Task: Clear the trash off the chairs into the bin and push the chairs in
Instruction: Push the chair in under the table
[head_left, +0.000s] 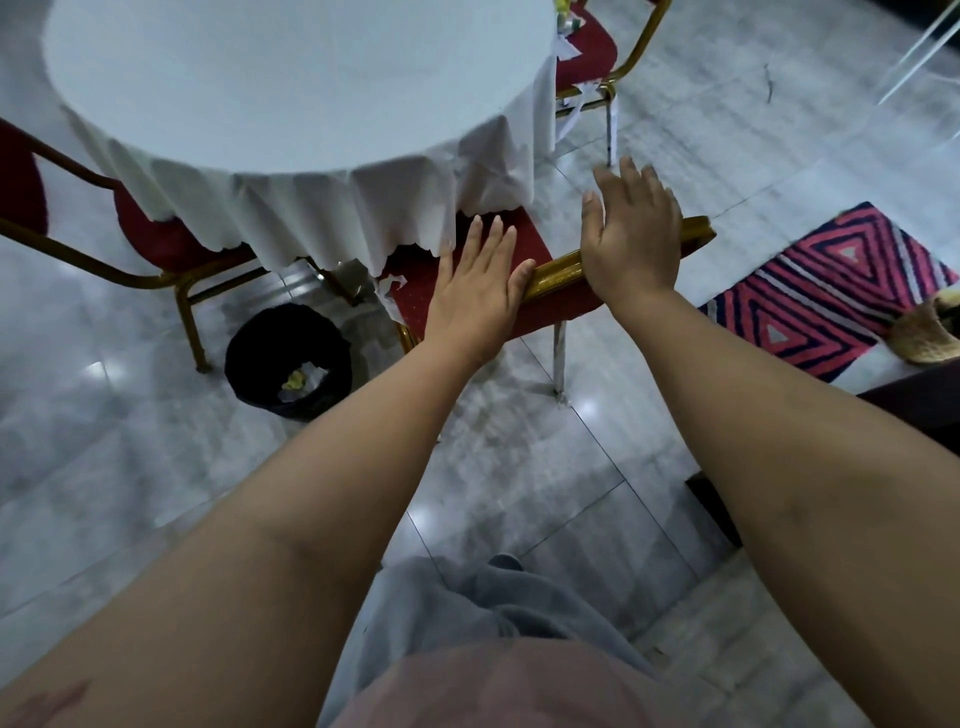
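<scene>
Presently, both hands are lying flat and unclenched on the near chair (519, 249): the left hand (480, 280) is resting by the gold back rail (558, 273), the right hand (631, 234) is pressing on top of it. The red seat is sitting partly under the white tablecloth (311, 208). Paper scraps (389, 291) are hanging at its front-left corner. The black bin (288, 361), holding crumpled trash, is standing on the floor just left of it.

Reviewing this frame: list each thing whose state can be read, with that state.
near chair: seat partly under the tablecloth, paper scrap on its left edge
left hand: open, flat by the backrest
right hand: open, on the backrest top
bin: upright, trash inside
far chair: littered with paper
left chair: seat partly under the cloth
</scene>
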